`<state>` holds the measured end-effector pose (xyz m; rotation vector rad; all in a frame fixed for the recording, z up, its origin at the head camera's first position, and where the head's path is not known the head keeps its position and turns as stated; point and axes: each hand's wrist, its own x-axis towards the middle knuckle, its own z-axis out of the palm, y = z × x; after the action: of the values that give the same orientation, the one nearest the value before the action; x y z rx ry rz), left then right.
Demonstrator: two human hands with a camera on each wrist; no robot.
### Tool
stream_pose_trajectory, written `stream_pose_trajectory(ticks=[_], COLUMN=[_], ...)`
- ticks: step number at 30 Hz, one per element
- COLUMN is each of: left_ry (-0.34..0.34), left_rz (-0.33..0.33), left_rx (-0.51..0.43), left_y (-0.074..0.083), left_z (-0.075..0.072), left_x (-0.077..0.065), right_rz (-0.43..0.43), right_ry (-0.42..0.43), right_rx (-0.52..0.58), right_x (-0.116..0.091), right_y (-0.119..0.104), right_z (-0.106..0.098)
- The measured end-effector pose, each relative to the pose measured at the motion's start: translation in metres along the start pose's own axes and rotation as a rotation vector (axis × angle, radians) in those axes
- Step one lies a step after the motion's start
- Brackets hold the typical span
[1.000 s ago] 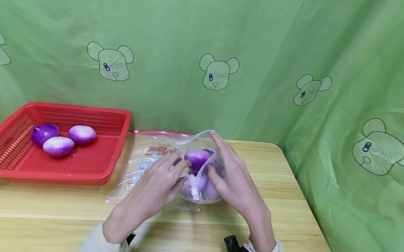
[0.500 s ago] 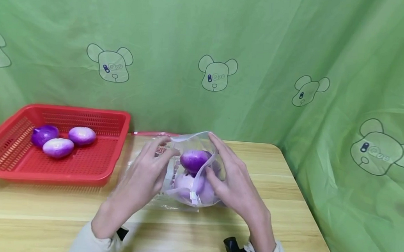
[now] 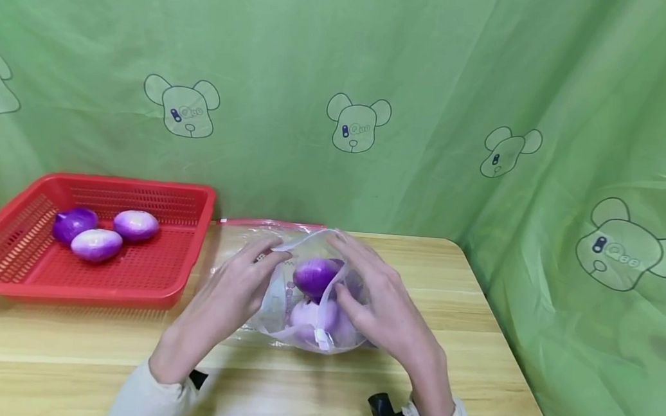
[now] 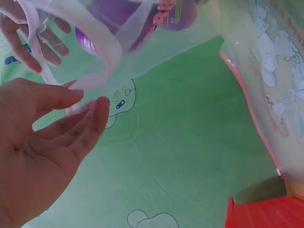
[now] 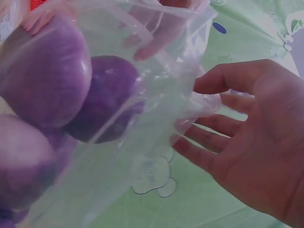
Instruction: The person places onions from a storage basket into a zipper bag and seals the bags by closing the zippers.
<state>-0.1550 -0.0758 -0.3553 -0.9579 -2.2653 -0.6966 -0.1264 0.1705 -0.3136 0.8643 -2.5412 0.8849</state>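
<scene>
While the red basket (image 3: 148,285) is sitting at the far left of the tabletop (image 3: 68,344), three purple-and-white onions (image 3: 96,243) are lying inside it, close together near its back left part.

Right of the basket, the left hand (image 3: 228,304) is reaching to the left side of a clear zip bag (image 3: 280,294). In the left wrist view its thumb and fingers (image 4: 92,116) are pinching the bag's white zip strip (image 4: 109,52), so this hand is grasping the rim of the bag's mouth.

The bag is resting mid-tabletop, between the two hands, with its mouth standing open toward the person. Purple onions in the bag (image 3: 315,276) are lying piled inside, one dark purple on top, paler ones under it. A second flat bag with a red edge (image 3: 274,224) is lying behind it, near the green curtain (image 3: 435,80).

Further right, the right hand (image 3: 386,308) is holding the bag's right side. The right wrist view is showing its thumb and fingertips (image 5: 209,156) gathering the plastic film at the rim, so it is grasping the bag too.
</scene>
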Motion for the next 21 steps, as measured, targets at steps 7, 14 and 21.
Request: stream_pose_trajectory(ticks=[7, 14, 21], left_ry=[0.042, 0.061, 0.071], left_rz=[-0.011, -0.029, -0.058], left_rx=[-0.010, -0.006, 0.007], left_y=[0.000, 0.002, 0.001], left_z=[0.004, 0.007, 0.009], left_x=[0.000, 0.002, 0.002], right_rz=[-0.076, 0.049, 0.175], right_ry=[0.006, -0.233, -0.250], right_rx=[-0.198, -0.547, -0.688], right_x=[-0.025, -0.051, -0.055], right_y=[-0.043, -0.064, -0.053], right_z=[-0.022, -0.017, -0.016])
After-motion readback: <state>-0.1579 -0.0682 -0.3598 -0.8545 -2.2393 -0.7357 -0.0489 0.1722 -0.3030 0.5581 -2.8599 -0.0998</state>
